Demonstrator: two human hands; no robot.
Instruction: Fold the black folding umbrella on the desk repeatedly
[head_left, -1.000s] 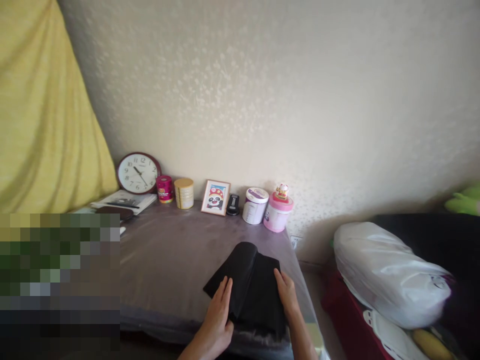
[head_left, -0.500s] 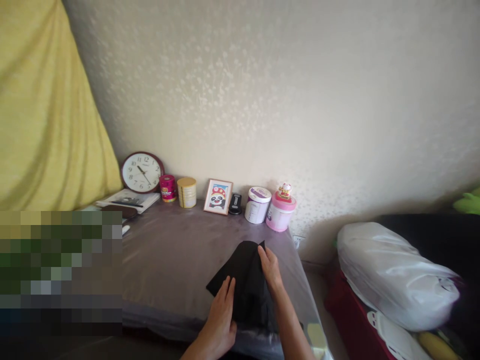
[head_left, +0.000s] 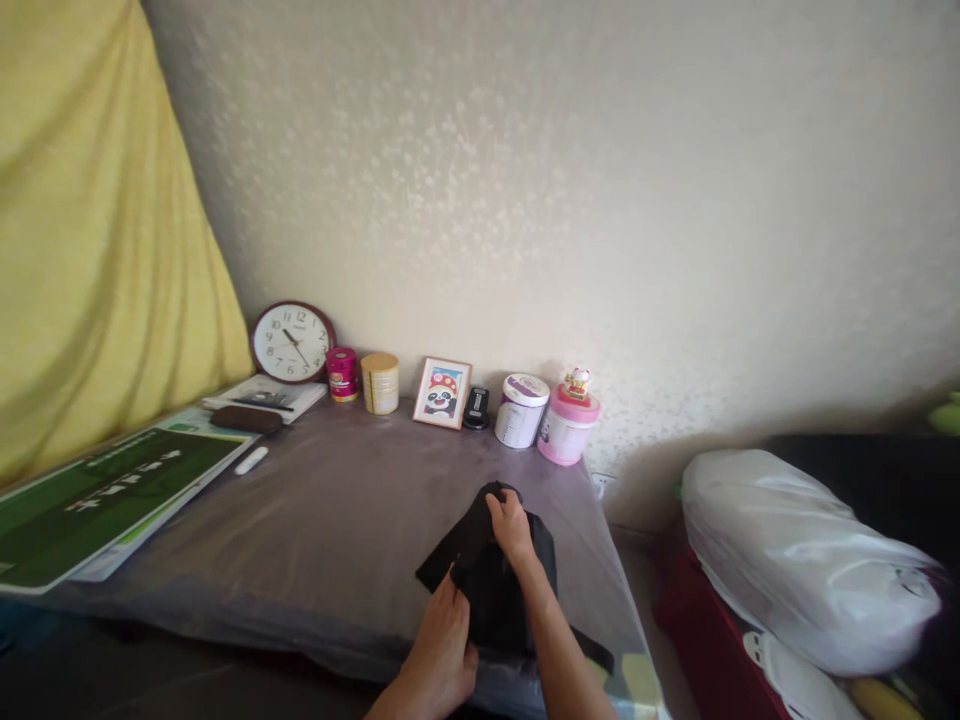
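Observation:
A black cloth item (head_left: 491,600) lies bunched near the front right of the covered table, and a strap-like strip (head_left: 594,650) trails from its lower right. Its exact kind is unclear. My right hand (head_left: 512,525) is closed on the upper part, pinching a fold of the fabric. My left hand (head_left: 444,640) grips the cloth's left front edge, fingertips pressed together and partly hidden by the fabric. A corner of the cloth spreads flat to the left of both hands.
Along the wall stand a round clock (head_left: 294,342), a pink tin (head_left: 343,375), a yellow tin (head_left: 380,384), a framed panda picture (head_left: 442,394) and two tubs (head_left: 520,412). Green-covered papers (head_left: 120,500) lie at left. A stuffed white bag (head_left: 802,560) sits beyond the table's right edge.
My right hand has moved left and folded the cloth's right side over toward my left hand. The strip at lower right now shows. The view has shifted slightly left.

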